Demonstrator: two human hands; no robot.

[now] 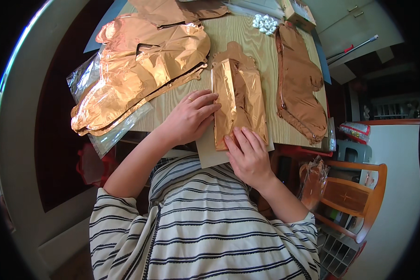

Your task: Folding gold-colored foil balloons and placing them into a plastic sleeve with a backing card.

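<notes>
A folded copper-coloured foil balloon (252, 102) lies flat near the table's front edge, its narrow scalloped end pointing away from me. Under its near end is a sheet of tan card (209, 151) that juts past the edge. My left hand (191, 114) rests along the balloon's left side, fingers stretched and fingertips on the foil. My right hand (249, 151) lies on its near end with the fingers spread. Left of it spreads a stack of flat, unfolded foil balloons (149, 65). Another folded foil balloon (299, 79) lies to the right.
Small white pieces (265, 24) sit in a pile at the back, beside an open cardboard box (299, 13). Clear plastic bags (121, 128) stick out under the left stack. A wooden chair (354, 193) stands at the right, with a plastic-wrapped bundle (314, 179) by it.
</notes>
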